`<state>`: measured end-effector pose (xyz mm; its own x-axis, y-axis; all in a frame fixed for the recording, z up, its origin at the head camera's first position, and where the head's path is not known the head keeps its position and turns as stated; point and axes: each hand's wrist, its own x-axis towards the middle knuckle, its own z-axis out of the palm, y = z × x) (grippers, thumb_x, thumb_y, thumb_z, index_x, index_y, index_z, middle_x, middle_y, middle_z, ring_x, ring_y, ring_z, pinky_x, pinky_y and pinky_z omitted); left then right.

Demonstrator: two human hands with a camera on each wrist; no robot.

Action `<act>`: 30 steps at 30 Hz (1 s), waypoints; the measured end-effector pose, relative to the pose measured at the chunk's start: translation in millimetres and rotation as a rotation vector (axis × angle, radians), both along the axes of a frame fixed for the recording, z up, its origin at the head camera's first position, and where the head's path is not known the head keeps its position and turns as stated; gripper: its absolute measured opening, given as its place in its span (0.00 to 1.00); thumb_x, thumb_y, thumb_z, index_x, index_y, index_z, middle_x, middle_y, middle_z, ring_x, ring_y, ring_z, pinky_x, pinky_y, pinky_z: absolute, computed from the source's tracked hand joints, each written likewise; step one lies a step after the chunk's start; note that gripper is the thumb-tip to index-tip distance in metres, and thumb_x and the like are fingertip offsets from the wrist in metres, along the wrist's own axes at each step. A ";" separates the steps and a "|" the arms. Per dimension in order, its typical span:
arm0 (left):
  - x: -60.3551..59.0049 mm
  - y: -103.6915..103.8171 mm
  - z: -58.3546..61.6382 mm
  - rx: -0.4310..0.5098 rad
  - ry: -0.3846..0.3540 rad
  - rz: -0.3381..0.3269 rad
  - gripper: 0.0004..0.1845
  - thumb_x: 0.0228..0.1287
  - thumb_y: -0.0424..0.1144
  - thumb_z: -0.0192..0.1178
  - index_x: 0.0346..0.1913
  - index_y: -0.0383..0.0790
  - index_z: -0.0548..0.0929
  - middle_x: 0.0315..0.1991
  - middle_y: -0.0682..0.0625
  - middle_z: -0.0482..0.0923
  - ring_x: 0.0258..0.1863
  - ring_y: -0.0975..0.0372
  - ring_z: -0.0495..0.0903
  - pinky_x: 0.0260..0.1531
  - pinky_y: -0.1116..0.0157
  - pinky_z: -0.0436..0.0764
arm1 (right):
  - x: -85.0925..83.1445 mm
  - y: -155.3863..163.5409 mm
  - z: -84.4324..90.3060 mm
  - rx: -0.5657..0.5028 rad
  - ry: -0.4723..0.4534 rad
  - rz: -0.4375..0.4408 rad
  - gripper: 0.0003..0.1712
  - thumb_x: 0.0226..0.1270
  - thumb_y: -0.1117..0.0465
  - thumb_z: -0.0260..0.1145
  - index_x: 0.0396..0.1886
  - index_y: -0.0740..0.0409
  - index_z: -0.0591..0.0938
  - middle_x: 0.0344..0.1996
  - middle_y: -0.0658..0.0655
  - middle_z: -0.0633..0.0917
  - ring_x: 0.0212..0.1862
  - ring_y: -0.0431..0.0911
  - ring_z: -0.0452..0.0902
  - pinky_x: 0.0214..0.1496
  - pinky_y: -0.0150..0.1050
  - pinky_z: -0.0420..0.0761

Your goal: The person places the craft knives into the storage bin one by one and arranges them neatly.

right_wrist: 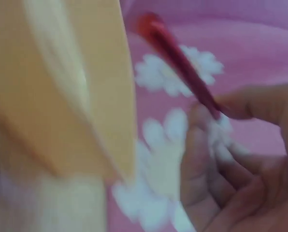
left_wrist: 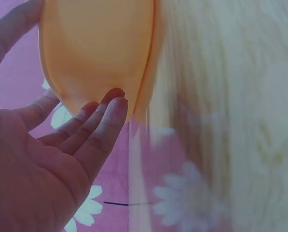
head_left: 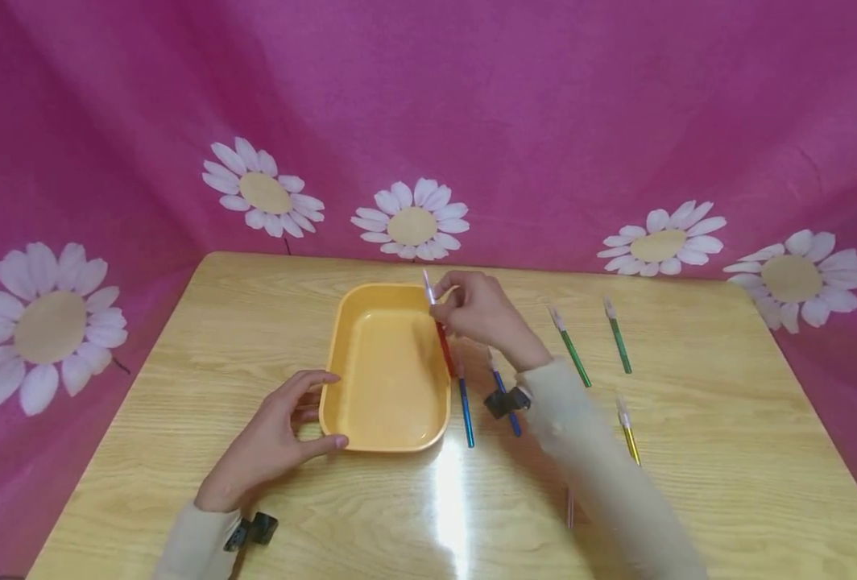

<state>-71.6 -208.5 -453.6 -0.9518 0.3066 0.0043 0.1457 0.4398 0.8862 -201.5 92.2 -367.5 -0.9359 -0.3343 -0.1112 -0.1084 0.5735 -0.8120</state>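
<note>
A yellow-orange plastic tray (head_left: pixel 388 379) stands on the table. My left hand (head_left: pixel 279 431) rests at its near-left side, index finger and thumb at the rim. In the left wrist view, the other fingers (left_wrist: pixel 103 123) stretch fairly straight along the tray's outside. At the tray's right rim, my right hand (head_left: pixel 475 310) pinches a red metallic pen-shaped stick with a clear cap (head_left: pixel 444 346) between thumb and fingers. Its cap points up and away, and its red end slants down towards me. The right wrist view shows the red stick (right_wrist: pixel 178 60) blurred.
Right of the tray lie similar capped sticks: a light blue one (head_left: pixel 467 411), a dark blue one (head_left: pixel 499 382) partly behind the right wrist, two green ones (head_left: pixel 573 354) (head_left: pixel 619 342) and a yellow one (head_left: pixel 631 439). A pinkish one (head_left: pixel 569 509) shows beside the right sleeve. A flowered pink cloth (head_left: pixel 530 145) hangs behind.
</note>
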 end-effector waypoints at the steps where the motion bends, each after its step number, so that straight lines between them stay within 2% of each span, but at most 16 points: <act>1: 0.5 0.2 0.0 0.004 0.000 0.001 0.42 0.51 0.33 0.82 0.69 0.40 0.73 0.65 0.42 0.76 0.60 0.49 0.84 0.59 0.64 0.88 | -2.5 -11.9 -3.0 -0.044 -0.022 -0.014 0.09 0.67 0.63 0.68 0.45 0.60 0.83 0.22 0.53 0.87 0.24 0.45 0.84 0.27 0.36 0.85; 4: 1.3 1.3 0.2 0.011 -0.001 0.002 0.42 0.50 0.32 0.82 0.68 0.40 0.73 0.66 0.42 0.76 0.60 0.48 0.84 0.60 0.64 0.88 | -8.1 -44.1 -14.3 -0.127 -0.084 -0.053 0.08 0.67 0.64 0.68 0.43 0.62 0.83 0.21 0.52 0.86 0.22 0.42 0.83 0.27 0.34 0.88; 8: 0.5 2.5 1.6 -0.003 -0.001 0.010 0.42 0.50 0.33 0.83 0.68 0.42 0.73 0.66 0.43 0.76 0.60 0.49 0.84 0.59 0.63 0.88 | -14.5 -75.4 -30.4 -0.130 -0.169 -0.066 0.05 0.66 0.64 0.69 0.37 0.62 0.82 0.17 0.51 0.85 0.19 0.39 0.82 0.26 0.35 0.90; 10: 0.3 3.0 2.5 -0.006 -0.007 0.010 0.42 0.50 0.34 0.83 0.69 0.42 0.73 0.66 0.43 0.76 0.61 0.49 0.84 0.60 0.62 0.88 | -17.1 -85.6 -37.9 -0.114 -0.210 -0.048 0.05 0.66 0.65 0.69 0.32 0.62 0.82 0.15 0.52 0.84 0.17 0.39 0.82 0.26 0.36 0.90; 16: 1.1 3.8 1.8 0.008 -0.010 0.014 0.43 0.51 0.34 0.83 0.69 0.38 0.72 0.67 0.40 0.75 0.60 0.47 0.84 0.59 0.61 0.88 | -22.7 -103.1 -59.4 -0.055 -0.353 0.060 0.16 0.65 0.66 0.67 0.17 0.64 0.81 0.11 0.53 0.83 0.15 0.41 0.81 0.22 0.35 0.88; 21: 1.0 3.8 -0.8 0.023 0.003 0.011 0.42 0.51 0.35 0.83 0.69 0.37 0.73 0.67 0.39 0.76 0.61 0.46 0.84 0.60 0.59 0.88 | -25.6 -109.7 -69.4 -0.063 -0.409 0.049 0.16 0.66 0.69 0.66 0.17 0.67 0.82 0.11 0.55 0.83 0.14 0.42 0.80 0.21 0.34 0.87; 26: 0.8 1.9 -2.3 0.019 0.020 0.006 0.43 0.50 0.35 0.83 0.69 0.37 0.73 0.66 0.39 0.76 0.60 0.46 0.85 0.59 0.59 0.88 | -26.2 -112.7 -71.1 -0.076 -0.397 0.058 0.15 0.69 0.70 0.67 0.20 0.69 0.82 0.13 0.56 0.84 0.15 0.42 0.81 0.23 0.36 0.89; 30: 0.8 0.6 -1.2 0.017 0.005 -0.003 0.43 0.51 0.35 0.82 0.70 0.38 0.72 0.67 0.39 0.75 0.62 0.46 0.84 0.60 0.60 0.88 | -25.7 -112.7 -70.2 -0.068 -0.397 0.065 0.15 0.69 0.69 0.68 0.21 0.70 0.83 0.14 0.57 0.84 0.16 0.43 0.81 0.24 0.37 0.89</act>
<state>-70.7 -207.9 -454.8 -0.9508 0.3094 0.0146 0.1516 0.4237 0.8930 -227.2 -20.5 -437.8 -0.8013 -0.4103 -0.4353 0.1872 0.5192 -0.8339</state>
